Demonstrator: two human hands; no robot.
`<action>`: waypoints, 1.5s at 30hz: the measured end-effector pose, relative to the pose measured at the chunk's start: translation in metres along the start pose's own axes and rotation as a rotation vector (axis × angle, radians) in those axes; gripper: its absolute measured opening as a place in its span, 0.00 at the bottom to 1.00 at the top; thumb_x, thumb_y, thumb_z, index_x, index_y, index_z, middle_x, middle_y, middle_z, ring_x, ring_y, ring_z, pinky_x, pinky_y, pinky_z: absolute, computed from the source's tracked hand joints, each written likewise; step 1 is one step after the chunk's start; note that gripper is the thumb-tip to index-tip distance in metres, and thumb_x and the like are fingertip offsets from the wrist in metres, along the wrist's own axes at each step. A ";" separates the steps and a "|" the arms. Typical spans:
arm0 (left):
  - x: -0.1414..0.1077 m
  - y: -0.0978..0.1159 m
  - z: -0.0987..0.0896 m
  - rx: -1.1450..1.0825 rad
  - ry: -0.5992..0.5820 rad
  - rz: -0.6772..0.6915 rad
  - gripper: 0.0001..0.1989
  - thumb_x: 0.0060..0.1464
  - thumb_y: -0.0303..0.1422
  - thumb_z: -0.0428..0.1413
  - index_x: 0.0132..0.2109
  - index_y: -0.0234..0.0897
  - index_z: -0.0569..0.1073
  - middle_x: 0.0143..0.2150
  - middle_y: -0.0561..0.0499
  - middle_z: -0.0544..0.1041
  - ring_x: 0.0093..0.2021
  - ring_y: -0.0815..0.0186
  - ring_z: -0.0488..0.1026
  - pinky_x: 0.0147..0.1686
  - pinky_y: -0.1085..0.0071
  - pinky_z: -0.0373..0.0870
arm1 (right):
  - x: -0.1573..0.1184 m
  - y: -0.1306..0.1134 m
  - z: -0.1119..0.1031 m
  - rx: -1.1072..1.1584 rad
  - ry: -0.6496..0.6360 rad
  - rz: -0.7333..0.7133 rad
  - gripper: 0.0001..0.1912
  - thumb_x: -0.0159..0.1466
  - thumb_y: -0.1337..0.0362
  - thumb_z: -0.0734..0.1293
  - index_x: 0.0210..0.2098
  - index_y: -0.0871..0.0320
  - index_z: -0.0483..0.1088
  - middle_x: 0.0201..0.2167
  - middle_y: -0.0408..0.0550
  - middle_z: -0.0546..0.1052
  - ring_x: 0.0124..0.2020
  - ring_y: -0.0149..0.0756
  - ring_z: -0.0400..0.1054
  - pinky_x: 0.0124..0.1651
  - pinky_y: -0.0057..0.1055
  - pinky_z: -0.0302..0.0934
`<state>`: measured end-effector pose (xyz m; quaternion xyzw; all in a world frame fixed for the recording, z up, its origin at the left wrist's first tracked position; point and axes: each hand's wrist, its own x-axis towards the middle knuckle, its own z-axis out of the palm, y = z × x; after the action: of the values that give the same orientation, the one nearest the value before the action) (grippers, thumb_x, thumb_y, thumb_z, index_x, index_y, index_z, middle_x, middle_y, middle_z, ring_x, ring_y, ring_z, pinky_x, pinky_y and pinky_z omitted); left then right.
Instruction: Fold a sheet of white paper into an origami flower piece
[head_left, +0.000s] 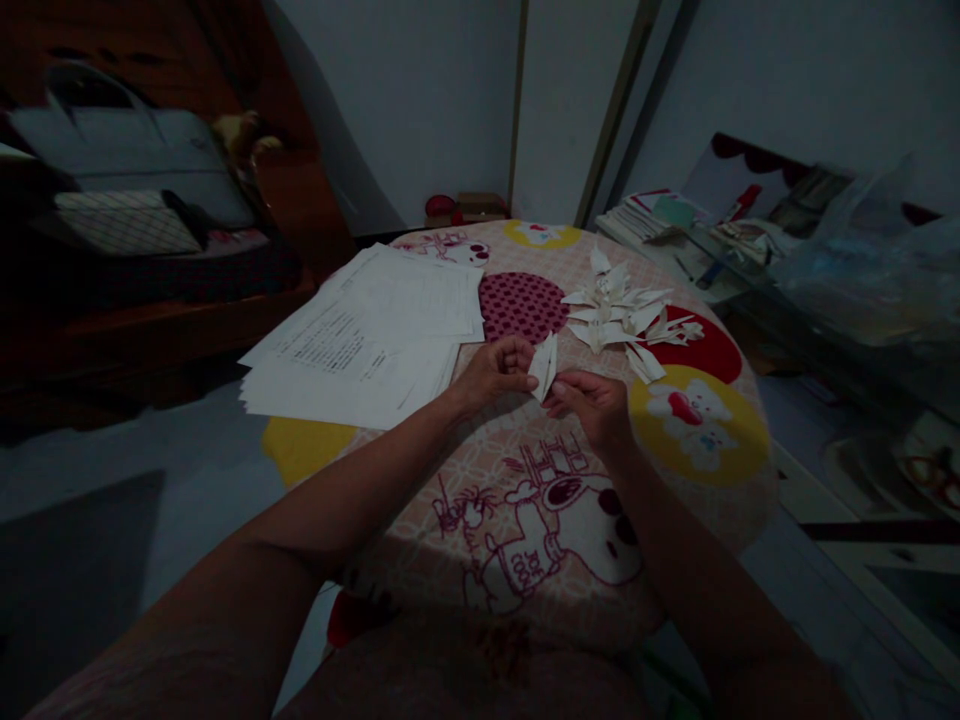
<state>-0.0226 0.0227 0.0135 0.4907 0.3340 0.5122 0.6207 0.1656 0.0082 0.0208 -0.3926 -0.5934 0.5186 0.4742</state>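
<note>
A small folded paper piece (545,366), white and pointed at the top, is held upright over the table between my two hands. My left hand (501,370) pinches its left side, with the thumb across the near face. On the lower right side, the fingers of my right hand (592,399) are closed on its edge. Beyond my right hand lies a cluster of folded paper flowers (611,305) with spread, pointed petals. To the left of my left hand is a wide stack of printed paper sheets (360,330).
The round table has a patterned cloth (480,480) with cartoon dogs. At the right stands a glass-topped shelf with papers (652,215) and a plastic bag (862,250). A grey handbag (142,150) and a quilted purse (127,222) rest on a wooden seat at left.
</note>
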 end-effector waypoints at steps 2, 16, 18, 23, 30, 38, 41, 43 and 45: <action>0.000 0.000 0.001 -0.034 -0.010 -0.023 0.23 0.35 0.28 0.72 0.37 0.34 0.70 0.30 0.54 0.76 0.29 0.71 0.73 0.31 0.74 0.69 | 0.000 -0.001 0.000 0.016 -0.006 0.004 0.10 0.55 0.58 0.72 0.31 0.59 0.79 0.23 0.45 0.79 0.22 0.32 0.72 0.25 0.31 0.69; 0.000 -0.006 0.000 -0.050 0.019 -0.189 0.24 0.34 0.30 0.73 0.39 0.31 0.72 0.28 0.51 0.78 0.25 0.68 0.76 0.26 0.74 0.73 | 0.001 0.003 -0.001 0.088 -0.033 0.102 0.12 0.54 0.56 0.73 0.30 0.59 0.77 0.20 0.45 0.78 0.20 0.33 0.72 0.25 0.31 0.69; -0.001 -0.007 0.001 -0.051 0.053 -0.189 0.23 0.36 0.29 0.72 0.39 0.32 0.71 0.27 0.53 0.77 0.25 0.68 0.75 0.25 0.73 0.73 | 0.001 0.005 0.000 0.111 -0.032 0.118 0.13 0.54 0.56 0.73 0.32 0.59 0.77 0.21 0.45 0.79 0.21 0.34 0.73 0.25 0.31 0.70; -0.002 -0.006 0.004 -0.067 0.101 -0.206 0.22 0.37 0.27 0.71 0.38 0.33 0.70 0.25 0.54 0.76 0.24 0.69 0.74 0.24 0.74 0.73 | 0.002 0.006 0.002 0.123 -0.008 0.160 0.14 0.52 0.55 0.74 0.31 0.58 0.75 0.20 0.44 0.78 0.21 0.34 0.73 0.25 0.30 0.70; -0.003 -0.003 0.007 -0.074 0.120 -0.241 0.19 0.39 0.27 0.70 0.37 0.31 0.70 0.27 0.51 0.78 0.24 0.70 0.75 0.23 0.75 0.72 | 0.002 0.006 0.003 0.159 -0.004 0.195 0.14 0.50 0.55 0.75 0.29 0.59 0.74 0.20 0.43 0.77 0.21 0.33 0.73 0.24 0.29 0.69; -0.002 -0.009 0.008 -0.013 0.153 -0.198 0.16 0.39 0.26 0.69 0.34 0.31 0.70 0.25 0.53 0.76 0.24 0.69 0.75 0.26 0.73 0.73 | 0.002 0.008 0.004 0.094 0.057 0.110 0.12 0.50 0.57 0.75 0.28 0.58 0.76 0.24 0.43 0.78 0.25 0.32 0.71 0.33 0.32 0.70; -0.002 -0.011 0.008 0.057 0.174 -0.116 0.12 0.40 0.26 0.68 0.31 0.31 0.71 0.24 0.53 0.75 0.23 0.72 0.72 0.26 0.75 0.69 | 0.002 0.009 0.003 0.059 0.073 0.078 0.10 0.51 0.59 0.74 0.29 0.58 0.76 0.24 0.43 0.78 0.27 0.32 0.71 0.35 0.32 0.67; -0.002 -0.012 0.008 0.103 0.174 -0.070 0.11 0.40 0.27 0.67 0.30 0.31 0.73 0.24 0.53 0.75 0.23 0.73 0.70 0.25 0.76 0.66 | 0.002 0.010 0.003 0.050 0.067 0.072 0.09 0.51 0.59 0.74 0.29 0.58 0.76 0.26 0.43 0.79 0.28 0.32 0.71 0.36 0.31 0.66; -0.003 -0.013 0.008 0.133 0.169 -0.053 0.11 0.40 0.29 0.67 0.30 0.31 0.74 0.24 0.53 0.75 0.23 0.72 0.70 0.25 0.75 0.64 | 0.002 0.010 0.003 0.052 0.064 0.075 0.10 0.50 0.60 0.74 0.29 0.57 0.76 0.26 0.43 0.79 0.28 0.32 0.71 0.36 0.31 0.65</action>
<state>-0.0121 0.0181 0.0029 0.4767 0.4312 0.5118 0.5699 0.1621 0.0112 0.0115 -0.4186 -0.5489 0.5385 0.4833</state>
